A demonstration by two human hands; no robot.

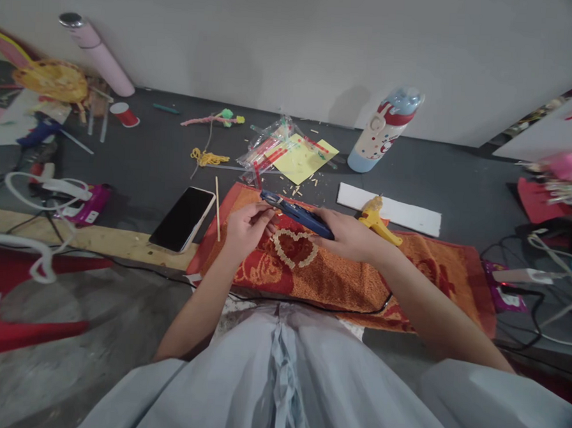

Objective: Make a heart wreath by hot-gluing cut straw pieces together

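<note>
My right hand point(345, 235) is wrapped round the handle of a dark blue cutting tool point(302, 216), whose metal head points left. Just below that head, my left hand point(249, 228) is pinched, with its fingertips close together; what they hold is too small to make out. Under the tool, a heart outline point(277, 249) of small pale pieces lies on an orange and red towel point(349, 281). The heart shows a gap at its bottom point. Tiny pale cut bits are scattered on the dark table beyond the towel.
A phone point(183, 220) and a thin wooden stick point(218, 208) lie left of the towel. Beyond are a yellow paper point(302, 164), a patterned bottle point(383, 133), a white strip point(410, 215) and a yellow glue gun point(376, 220). Power strips with cables flank both sides.
</note>
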